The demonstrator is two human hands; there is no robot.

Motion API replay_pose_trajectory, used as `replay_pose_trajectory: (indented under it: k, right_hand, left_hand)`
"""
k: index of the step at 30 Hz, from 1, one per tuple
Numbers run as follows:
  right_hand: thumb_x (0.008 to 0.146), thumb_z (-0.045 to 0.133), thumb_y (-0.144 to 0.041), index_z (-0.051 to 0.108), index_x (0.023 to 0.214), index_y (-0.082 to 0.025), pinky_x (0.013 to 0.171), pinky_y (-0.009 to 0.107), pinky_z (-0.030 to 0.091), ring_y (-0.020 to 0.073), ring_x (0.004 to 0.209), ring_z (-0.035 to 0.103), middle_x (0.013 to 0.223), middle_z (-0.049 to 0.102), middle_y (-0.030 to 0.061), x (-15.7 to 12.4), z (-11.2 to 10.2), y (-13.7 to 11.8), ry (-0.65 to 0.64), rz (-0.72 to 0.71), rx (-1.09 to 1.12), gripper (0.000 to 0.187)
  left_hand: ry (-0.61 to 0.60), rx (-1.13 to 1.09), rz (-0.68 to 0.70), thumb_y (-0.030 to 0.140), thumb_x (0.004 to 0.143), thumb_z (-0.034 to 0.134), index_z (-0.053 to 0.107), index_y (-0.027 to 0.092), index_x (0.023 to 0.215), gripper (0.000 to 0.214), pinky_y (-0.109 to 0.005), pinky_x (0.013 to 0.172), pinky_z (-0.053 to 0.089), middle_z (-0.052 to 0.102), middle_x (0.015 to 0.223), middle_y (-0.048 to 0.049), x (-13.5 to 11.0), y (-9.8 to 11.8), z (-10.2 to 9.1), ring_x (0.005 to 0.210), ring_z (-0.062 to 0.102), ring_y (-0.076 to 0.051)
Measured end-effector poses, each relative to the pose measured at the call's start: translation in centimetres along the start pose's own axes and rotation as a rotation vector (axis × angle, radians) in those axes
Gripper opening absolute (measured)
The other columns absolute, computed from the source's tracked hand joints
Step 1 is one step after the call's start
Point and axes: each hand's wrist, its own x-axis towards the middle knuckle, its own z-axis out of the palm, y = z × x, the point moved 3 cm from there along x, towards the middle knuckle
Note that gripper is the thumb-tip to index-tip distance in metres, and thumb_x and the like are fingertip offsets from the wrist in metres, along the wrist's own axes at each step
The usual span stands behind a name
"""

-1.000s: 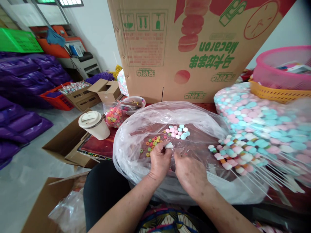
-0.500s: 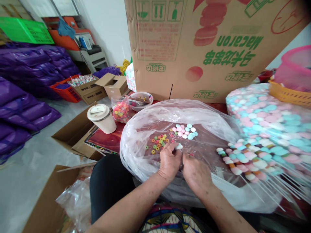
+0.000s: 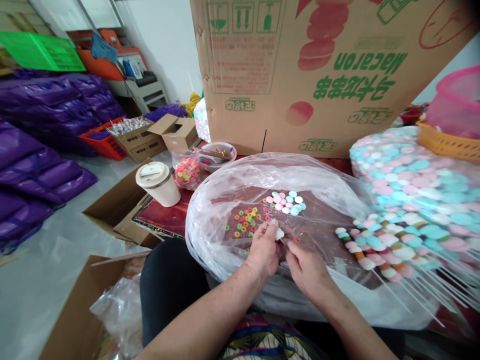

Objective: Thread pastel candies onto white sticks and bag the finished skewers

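Observation:
My left hand [image 3: 264, 247] is closed, its thumb and fingers pinching a pale marshmallow [image 3: 279, 233]. Close beside it, my right hand [image 3: 306, 265] is pinched on what looks like a thin stick, mostly hidden by the fingers, its end at the marshmallow. Both hands are over a clear plastic sheet [image 3: 210, 200] with a bunched rim. Small coloured rings [image 3: 245, 220] lie loose left of the hands. Just beyond are loose pink, white and blue marshmallow discs [image 3: 287, 202]. At the right lies a pile of finished-looking marshmallow skewers [image 3: 390, 242] with white sticks.
A big cardboard box [image 3: 255, 115] stands behind the sheet. To the right is a large bag of marshmallows [image 3: 420, 175] beside an orange basket [image 3: 450, 142]. A white lidded cup [image 3: 158, 185] and a bag of rings [image 3: 188, 171] stand left. Open cartons [image 3: 108, 200] sit lower left.
The pale marshmallow has turned and come between my hands. My right hand has rolled open slightly and its fingertips have shifted toward the marshmallow.

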Motion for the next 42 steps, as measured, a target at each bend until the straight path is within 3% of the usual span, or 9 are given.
replay_pose_trajectory:
  k: [11, 19, 22, 24, 26, 29, 34, 39, 42]
  right_hand:
    - [0.084, 0.034, -0.009, 0.062, 0.095, -0.012, 0.065, 0.028, 0.043, 0.0211, 0.075, 0.066, 0.085, 0.07, 0.0126, 0.4, 0.7, 0.1, -0.145, 0.133, -0.164, 0.03]
    - [0.083, 0.035, -0.019, 0.063, 0.084, -0.015, 0.059, 0.028, 0.041, 0.0212, 0.066, 0.063, 0.071, 0.068, 0.0104, 0.5, 1.5, 2.3, 0.002, 0.143, -0.006, 0.028]
    - [0.087, 0.035, -0.031, 0.063, 0.082, -0.018, 0.06, 0.027, 0.041, 0.0186, 0.063, 0.06, 0.07, 0.067, 0.0076, 1.1, 0.4, 3.1, 0.088, 0.093, 0.092, 0.032]
    - [0.089, 0.034, -0.036, 0.063, 0.076, -0.02, 0.057, 0.026, 0.038, 0.0169, 0.057, 0.056, 0.064, 0.064, 0.0054, 1.0, -0.3, 3.8, 0.058, 0.057, 0.07, 0.035]
    - [0.089, 0.033, -0.036, 0.062, 0.074, -0.02, 0.054, 0.026, 0.035, 0.016, 0.052, 0.052, 0.058, 0.06, 0.0039, 0.6, -0.4, 4.2, 0.001, 0.045, 0.016, 0.037]
    - [0.089, 0.032, -0.029, 0.065, 0.082, -0.019, 0.052, 0.027, 0.031, 0.017, 0.051, 0.052, 0.056, 0.06, 0.0047, 0.0, 0.0, 4.3, -0.029, 0.065, -0.085, 0.035]
    - [0.088, 0.034, -0.028, 0.066, 0.084, -0.019, 0.052, 0.028, 0.028, 0.0191, 0.055, 0.055, 0.06, 0.063, 0.0061, -0.2, 0.0, 4.3, -0.007, 0.117, -0.206, 0.033]
    - [0.091, 0.034, -0.03, 0.066, 0.088, -0.018, 0.057, 0.029, 0.032, 0.0207, 0.066, 0.061, 0.072, 0.068, 0.008, -0.2, -1.3, 4.4, 0.115, 0.123, -0.169, 0.034]
    - [0.091, 0.035, -0.027, 0.065, 0.085, -0.018, 0.057, 0.029, 0.03, 0.0208, 0.063, 0.061, 0.07, 0.068, 0.0076, -0.5, -1.1, 4.1, 0.015, 0.173, -0.209, 0.032]
  left_hand:
    - [0.097, -0.109, -0.085, 0.04, 0.058, 0.078, 0.056, 0.015, 0.071, 0.036, -0.029, 0.072, 0.047, 0.061, 0.062, -0.0004, -0.7, -1.8, 0.4, 0.069, 0.062, -0.017]
    - [0.095, 0.105, -0.083, 0.049, 0.065, 0.072, 0.054, 0.016, 0.078, 0.039, -0.029, 0.073, 0.048, 0.062, 0.067, -0.0011, -0.3, -2.5, 0.2, 0.069, 0.062, -0.016]
    - [0.023, 0.569, 0.095, 0.041, 0.08, 0.059, 0.057, 0.018, 0.105, 0.034, -0.03, 0.082, 0.047, 0.067, 0.09, -0.0055, 0.5, 1.5, -0.3, 0.085, 0.063, -0.017]
    - [0.098, 1.167, 0.314, 0.031, 0.083, 0.055, 0.059, 0.02, 0.111, 0.03, -0.031, 0.087, 0.046, 0.066, 0.1, -0.0068, 1.3, 5.3, -0.9, 0.093, 0.061, -0.019]
    - [0.1, 1.798, 0.325, 0.023, 0.084, 0.051, 0.065, 0.019, 0.102, 0.023, -0.034, 0.09, 0.044, 0.065, 0.104, -0.0094, 2.3, 7.8, -1.5, 0.1, 0.059, -0.023]
    - [0.061, 2.175, 0.252, 0.019, 0.082, 0.05, 0.068, 0.018, 0.091, 0.02, -0.036, 0.089, 0.045, 0.065, 0.103, -0.0106, 3.2, 9.1, -2.2, 0.098, 0.06, -0.025]
    - [0.047, 2.134, 0.377, 0.021, 0.084, 0.048, 0.064, 0.02, 0.109, 0.029, -0.04, 0.093, 0.043, 0.062, 0.112, -0.0124, 4.0, 7.6, -0.6, 0.106, 0.057, -0.027]
    - [-0.091, 2.005, 0.372, 0.017, 0.07, 0.064, 0.069, 0.016, 0.076, 0.008, -0.038, 0.091, 0.044, 0.068, 0.097, -0.0121, 5.8, 5.4, 0.8, 0.099, 0.061, -0.027]
    - [-0.063, 1.901, 0.393, 0.015, 0.075, 0.057, 0.07, 0.017, 0.08, 0.013, -0.03, 0.084, 0.047, 0.071, 0.086, -0.0078, 5.9, 5.3, -0.3, 0.088, 0.065, -0.02]
